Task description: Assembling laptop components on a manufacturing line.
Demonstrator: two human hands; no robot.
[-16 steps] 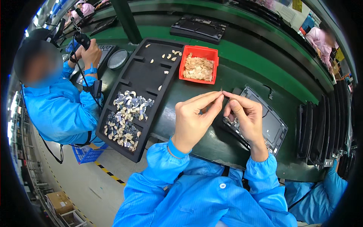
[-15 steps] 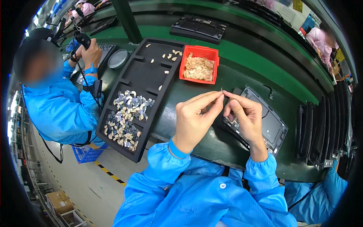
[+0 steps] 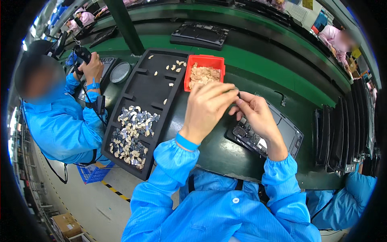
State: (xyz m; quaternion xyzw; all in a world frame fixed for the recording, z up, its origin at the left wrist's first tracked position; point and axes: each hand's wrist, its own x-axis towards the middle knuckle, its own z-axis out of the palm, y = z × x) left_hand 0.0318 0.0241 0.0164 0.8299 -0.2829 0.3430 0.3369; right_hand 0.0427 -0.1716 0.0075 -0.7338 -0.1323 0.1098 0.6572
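My left hand [image 3: 209, 111] and my right hand [image 3: 258, 117] meet above the bench with fingertips pinched together. Between them is a small dark piece [image 3: 238, 95], mostly covered by the fingers, so its kind cannot be made out. Behind the left hand, a red bin [image 3: 219, 61] holds a heap of tan, paper-like scraps. Beneath the right hand lies an opened dark laptop chassis [image 3: 288, 126] with exposed inner parts. To the left, a black tray [image 3: 135, 94] carries a pile of small dark parts with cream crescent-shaped pieces [image 3: 137, 129], and several loose crescents lie in its far end.
A row of dark panels [image 3: 338, 133] stands upright at the right. Another laptop chassis [image 3: 199, 34] rests at the back. On the left a co-worker in a blue sleeve [image 3: 64, 125] holds a black tool [image 3: 83, 54], beside a round mesh-topped dish [image 3: 120, 72]. A green post [image 3: 125, 26] rises behind.
The left hand has turned and tilted over, now overlapping the near side of the red bin. The right hand's fingers have shifted around the small piece. The whole view has moved slightly.
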